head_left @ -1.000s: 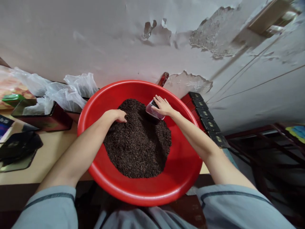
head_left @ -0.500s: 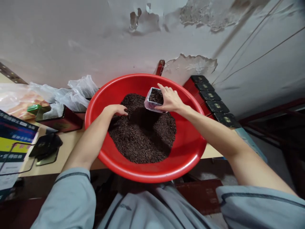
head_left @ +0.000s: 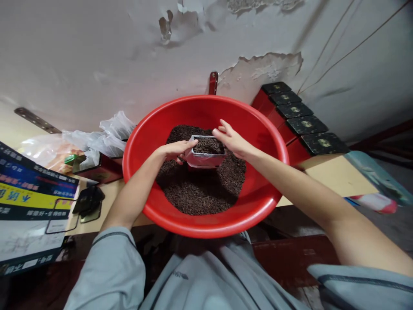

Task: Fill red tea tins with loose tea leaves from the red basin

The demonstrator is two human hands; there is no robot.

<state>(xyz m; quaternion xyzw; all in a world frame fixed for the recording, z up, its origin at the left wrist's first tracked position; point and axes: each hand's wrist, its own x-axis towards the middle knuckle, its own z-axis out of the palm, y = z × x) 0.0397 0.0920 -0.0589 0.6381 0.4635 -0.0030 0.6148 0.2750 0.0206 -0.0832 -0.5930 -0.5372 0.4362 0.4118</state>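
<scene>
A large red basin (head_left: 148, 217) holds a heap of loose, dark brown pieces (head_left: 200, 200) that look like tea leaves. Above the heap is a small red box (head_left: 206, 161) lined with clear plastic and filled with the same dark pieces. My left hand (head_left: 178, 150) grips the box's left end, thumb over the rim and fingers along its side. At the opposite end, my right hand (head_left: 235, 141) is open with fingers apart, close against the rim; whether it touches the box is unclear.
Behind the basin's right side stands a row of red boxes with black lids (head_left: 306, 125). To the left are an open box (head_left: 103, 170) with plastic bags (head_left: 112, 129), black lids (head_left: 88, 200) and a printed sheet (head_left: 32, 206). A peeling wall (head_left: 112, 51) rises behind.
My left hand has moved right from above the heap and taken hold of the box. My right hand has loosened its grip. The box has turned level, and the view has shifted slightly.
</scene>
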